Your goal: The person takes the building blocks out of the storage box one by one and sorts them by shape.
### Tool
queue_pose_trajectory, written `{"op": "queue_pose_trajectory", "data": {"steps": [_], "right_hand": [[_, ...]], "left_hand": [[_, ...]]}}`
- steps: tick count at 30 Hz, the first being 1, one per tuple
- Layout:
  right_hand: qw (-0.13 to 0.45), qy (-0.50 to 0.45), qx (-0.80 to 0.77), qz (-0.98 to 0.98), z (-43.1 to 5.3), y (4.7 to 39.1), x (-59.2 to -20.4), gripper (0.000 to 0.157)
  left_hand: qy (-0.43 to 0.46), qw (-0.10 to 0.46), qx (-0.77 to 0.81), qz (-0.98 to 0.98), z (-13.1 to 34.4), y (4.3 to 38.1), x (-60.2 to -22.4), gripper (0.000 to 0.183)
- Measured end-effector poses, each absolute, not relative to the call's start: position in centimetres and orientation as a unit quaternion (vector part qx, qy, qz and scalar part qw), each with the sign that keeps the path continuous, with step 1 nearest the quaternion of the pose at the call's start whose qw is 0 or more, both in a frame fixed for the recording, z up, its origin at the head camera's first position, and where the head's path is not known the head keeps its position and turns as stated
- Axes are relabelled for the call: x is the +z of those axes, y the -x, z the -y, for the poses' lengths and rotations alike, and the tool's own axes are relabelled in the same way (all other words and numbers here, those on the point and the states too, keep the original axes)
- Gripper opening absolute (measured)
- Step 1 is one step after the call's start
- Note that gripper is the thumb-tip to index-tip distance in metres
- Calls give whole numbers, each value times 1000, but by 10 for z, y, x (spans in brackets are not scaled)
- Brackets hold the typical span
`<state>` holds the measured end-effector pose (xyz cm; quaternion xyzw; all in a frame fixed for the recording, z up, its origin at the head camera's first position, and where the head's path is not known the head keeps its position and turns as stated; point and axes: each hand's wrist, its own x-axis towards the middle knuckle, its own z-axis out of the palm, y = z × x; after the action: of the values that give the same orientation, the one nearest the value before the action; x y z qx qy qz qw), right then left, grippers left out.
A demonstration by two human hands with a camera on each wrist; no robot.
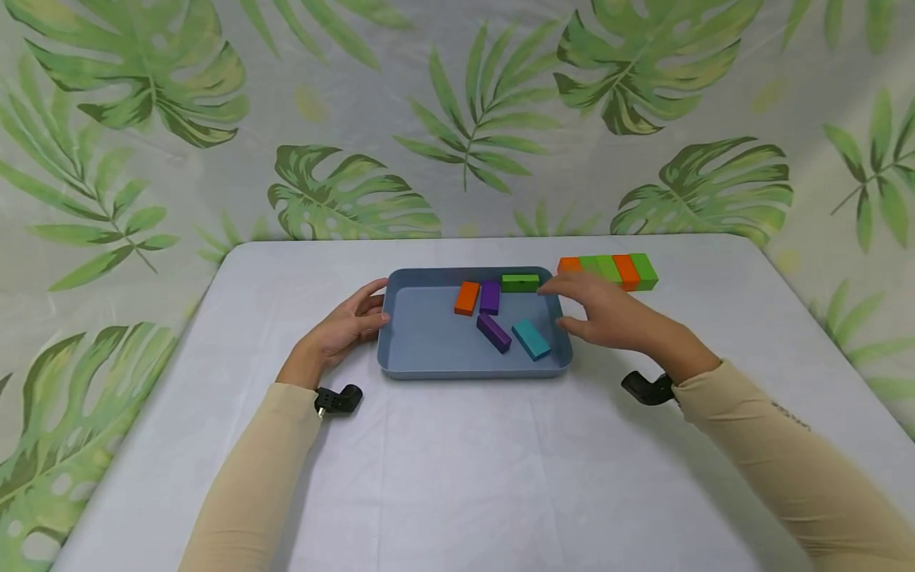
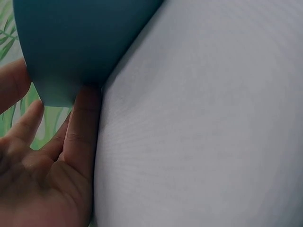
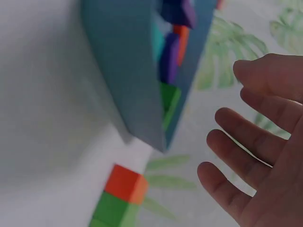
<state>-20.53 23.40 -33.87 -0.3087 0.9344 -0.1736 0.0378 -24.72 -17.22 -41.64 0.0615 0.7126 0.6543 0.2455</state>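
A grey-blue rectangular tray point(image 1: 429, 342) lies on the table. At its left end my left hand point(image 1: 348, 324) holds the wall, with the thumb at the rim; this hand point(image 2: 52, 175) shows fingers against the outer side in the left wrist view. Inside lie an orange block point(image 1: 467, 298), a purple block point(image 1: 489, 298), a second purple block point(image 1: 494, 334), a green block point(image 1: 520, 284) and a teal block point(image 1: 531, 340). Over the right rim my right hand point(image 1: 608, 310) hovers; in the right wrist view the hand point(image 3: 260, 137) has spread fingers and holds nothing.
Behind the right hand, a row of orange and green blocks point(image 1: 625, 272) stands side by side, just past the tray's back right corner. A white cloth point(image 1: 457, 477) covers the table. A leaf-patterned curtain point(image 1: 357, 95) hangs at the back.
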Motion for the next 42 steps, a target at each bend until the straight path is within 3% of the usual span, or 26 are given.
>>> {"op": "queue_pose_trajectory", "data": {"steps": [12, 22, 42], "right_hand": [[87, 319, -115, -937, -206, 208, -359, 50], [160, 312, -65, -934, -192, 212, -370, 69], [131, 319, -52, -937, -192, 211, -378, 62]], "left_hand": [[-60, 243, 657, -711, 172, 248, -417, 76], [-64, 240, 658, -711, 174, 247, -418, 75], [-68, 241, 656, -712, 171, 247, -419, 76]]}}
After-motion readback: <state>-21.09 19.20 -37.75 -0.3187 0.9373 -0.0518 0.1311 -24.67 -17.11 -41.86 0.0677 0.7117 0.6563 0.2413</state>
